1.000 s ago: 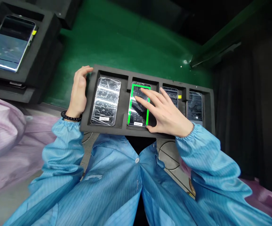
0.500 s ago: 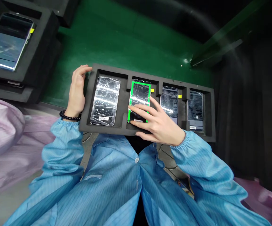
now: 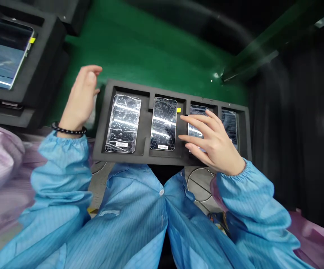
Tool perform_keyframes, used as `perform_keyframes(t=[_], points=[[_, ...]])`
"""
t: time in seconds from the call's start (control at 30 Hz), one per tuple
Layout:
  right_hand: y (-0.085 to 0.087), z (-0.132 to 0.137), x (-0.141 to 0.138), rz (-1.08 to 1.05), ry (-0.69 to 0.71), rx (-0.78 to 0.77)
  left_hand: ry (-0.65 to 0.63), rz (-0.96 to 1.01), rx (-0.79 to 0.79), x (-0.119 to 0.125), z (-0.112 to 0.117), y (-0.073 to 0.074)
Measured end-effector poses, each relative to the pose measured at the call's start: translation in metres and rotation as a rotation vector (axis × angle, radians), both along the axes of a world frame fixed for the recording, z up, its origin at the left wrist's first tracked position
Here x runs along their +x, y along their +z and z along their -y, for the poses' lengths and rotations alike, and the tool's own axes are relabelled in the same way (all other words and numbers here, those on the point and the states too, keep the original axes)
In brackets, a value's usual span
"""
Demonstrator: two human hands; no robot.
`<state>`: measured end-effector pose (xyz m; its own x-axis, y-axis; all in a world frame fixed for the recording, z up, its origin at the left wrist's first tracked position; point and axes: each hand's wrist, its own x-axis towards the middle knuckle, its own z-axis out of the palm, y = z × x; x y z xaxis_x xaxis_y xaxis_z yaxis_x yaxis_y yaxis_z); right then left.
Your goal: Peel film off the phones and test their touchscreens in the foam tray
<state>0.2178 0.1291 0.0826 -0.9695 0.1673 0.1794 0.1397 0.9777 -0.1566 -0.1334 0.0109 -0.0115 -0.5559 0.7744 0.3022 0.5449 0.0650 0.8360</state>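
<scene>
A black foam tray holds several smartphones in separate slots. Wrapped in wrinkled clear film, the leftmost phone has a white label near its bottom. Beside it, the second phone shows thin pale lines on a dark screen, with a yellow tab at its right edge. My right hand, fingers spread, is over the third phone and hides its lower part; whether it touches cannot be told. The rightmost phone is partly behind that hand. My left hand is off the tray's left end, empty, fingers loosely bent.
On the left, stacked black foam trays hold another phone with a yellow tab. The green tabletop runs behind my tray. A person's pink sleeve is close on my left. Dark curtain-like material hangs at right.
My right hand has moved right, off the second phone to over the third. The second phone's green border has given way to thin lines. My left hand has drawn away from the tray's corner.
</scene>
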Motion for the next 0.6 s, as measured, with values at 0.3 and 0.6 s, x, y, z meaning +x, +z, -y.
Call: perform_keyframes(t=[0.3, 0.6], points=[[-0.018, -0.015, -0.131, 0.085, -0.025, -0.032, 0.04, -0.174, 0.128, -0.058, -0.137, -0.021], [-0.036, -0.016, -0.193, 0.153, 0.101, -0.015, -0.053, -0.15, 0.118, -0.062, -0.137, -0.043]])
